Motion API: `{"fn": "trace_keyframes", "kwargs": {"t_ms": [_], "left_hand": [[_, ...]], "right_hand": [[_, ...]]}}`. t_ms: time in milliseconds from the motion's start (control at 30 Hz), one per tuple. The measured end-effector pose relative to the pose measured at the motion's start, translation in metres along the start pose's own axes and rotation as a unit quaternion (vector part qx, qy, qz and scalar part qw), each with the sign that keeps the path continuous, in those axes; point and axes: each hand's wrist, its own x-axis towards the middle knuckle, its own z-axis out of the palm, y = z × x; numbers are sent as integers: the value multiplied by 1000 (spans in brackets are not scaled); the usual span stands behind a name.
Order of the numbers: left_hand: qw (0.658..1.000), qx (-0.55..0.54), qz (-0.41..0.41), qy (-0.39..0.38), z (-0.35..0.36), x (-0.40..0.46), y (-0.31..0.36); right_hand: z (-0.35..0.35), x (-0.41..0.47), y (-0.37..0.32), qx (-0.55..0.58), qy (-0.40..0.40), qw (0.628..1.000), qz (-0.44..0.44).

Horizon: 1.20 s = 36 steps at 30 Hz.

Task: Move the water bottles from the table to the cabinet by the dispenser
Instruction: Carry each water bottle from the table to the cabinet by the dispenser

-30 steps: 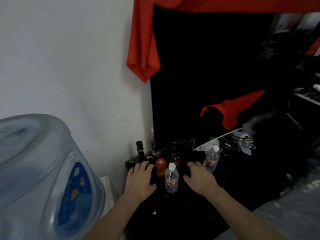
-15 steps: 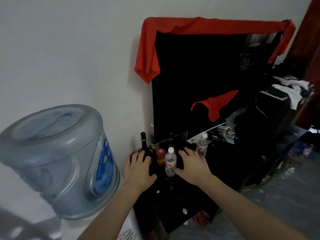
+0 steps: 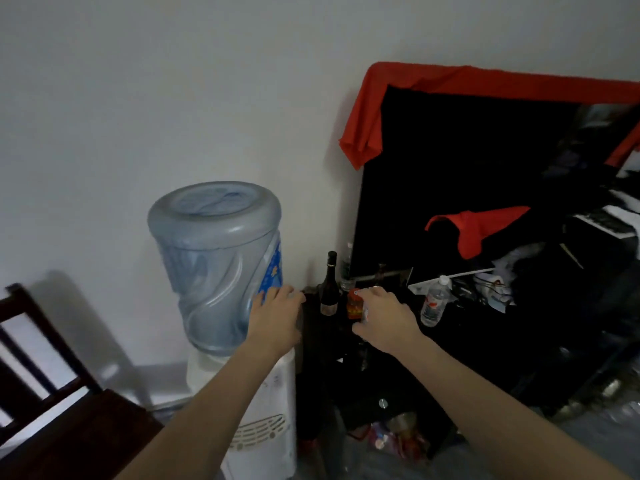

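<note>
1. Hands reach out over a dark cabinet [image 3: 398, 344] that stands right beside a white water dispenser [image 3: 266, 410]; a big blue jug [image 3: 214, 265] sits upside down on top of the dispenser.
2. Left hand [image 3: 277, 317] is in front of the jug, near the left edge of the cabinet top; its fingers are bent a little and spread, and it holds nothing that I can see.
3. Right hand [image 3: 384, 317] is over the cabinet top, its fingers curled down; a bit of a clear bottle with a red label [image 3: 364, 312] peeks out just by its fingers; I cannot tell if the hand grips that bottle or only covers it.
4. Just behind that hand stands a small orange bottle [image 3: 355, 301] with a red cap; beside it on the left is a tall dark glass bottle [image 3: 329, 289]; another dark bottle neck [image 3: 381, 271] shows further back, and a clear bottle [image 3: 347, 268] stands by the wall.
5. One more water bottle [image 3: 434, 303], with a white cap, stands upright on the cabinet top, off to the right of the right hand and not touching it.
6. Behind the bottles is a big black screen [image 3: 467, 188] with a red cloth [image 3: 374, 112] hung over its top; more red cloth [image 3: 481, 226] lies in the mess on the right.
7. A dark wooden chair [image 3: 52, 403] is in the lower left corner; the wall [image 3: 173, 98] behind it all is plain grey-white.
</note>
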Motion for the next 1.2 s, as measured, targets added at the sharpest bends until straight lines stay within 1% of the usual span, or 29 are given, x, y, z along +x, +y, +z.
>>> {"fn": "trace_keyframes", "kwargs": {"t_ms": [267, 400, 567, 700, 767, 867, 1033, 1200], "left_hand": [[995, -8, -96, 15, -7, -45, -10], [982, -24, -185, 11, -14, -87, -28], [951, -12, -308, 7, -34, -168, -77], [923, -1, -385, 19, -52, -239, -112], [906, 8, -424, 19, -63, -282, -129], [870, 21, -492, 25, -82, -354, -157], [796, 17, -605, 30, -116, -480, -184], [716, 19, -697, 36, -138, -590, -179]], "right_hand": [[-2, -2, -22, 1, -29, 993, -111], [11, -5, -48, 6, -59, 982, -180], [20, -22, -119, 22, -66, 958, -280], [31, -58, -208, 36, -78, 913, -400], [34, -81, -256, 33, -79, 888, -453], [39, -120, -324, 34, -93, 857, -505], [48, -204, -426, 16, -112, 792, -601], [63, -295, -505, 7, -133, 711, -690]]}}
